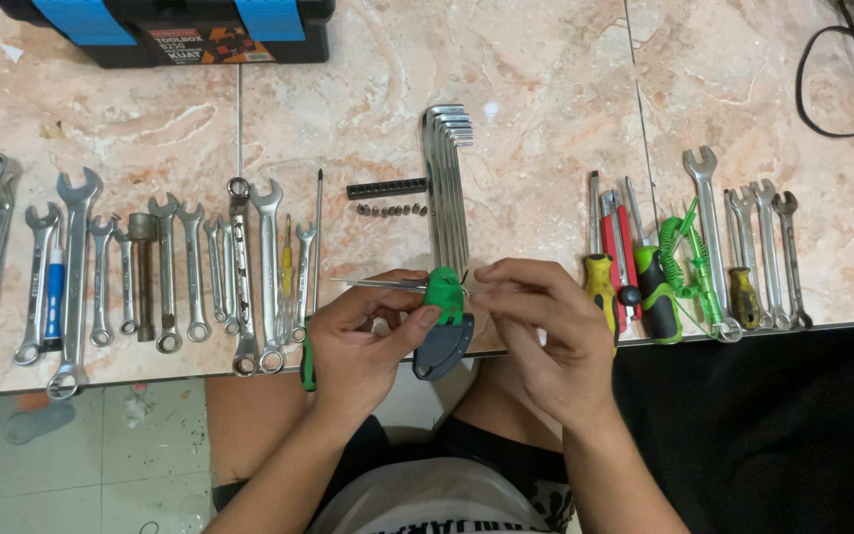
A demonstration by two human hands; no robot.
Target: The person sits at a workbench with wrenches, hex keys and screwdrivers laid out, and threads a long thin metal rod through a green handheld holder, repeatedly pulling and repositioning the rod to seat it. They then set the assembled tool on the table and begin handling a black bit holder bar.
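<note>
My left hand [363,341] grips a green and grey tool handle [444,326] held just over the front edge of the marble table [546,89]. A thin metal shaft [378,284] sticks out from it to the left. My right hand [536,331] sits right beside the handle's top, its fingertips pinched at the green part, touching it. A set of long hex keys [447,183] lies just beyond the hands.
A row of several combination wrenches [165,272] lies at the left. Screwdrivers, a green coiled tester [689,262] and more wrenches [758,252] lie at the right. A bit holder strip [385,188] with loose bits, a black toolbox [180,30] and a black cable [842,79] sit farther back.
</note>
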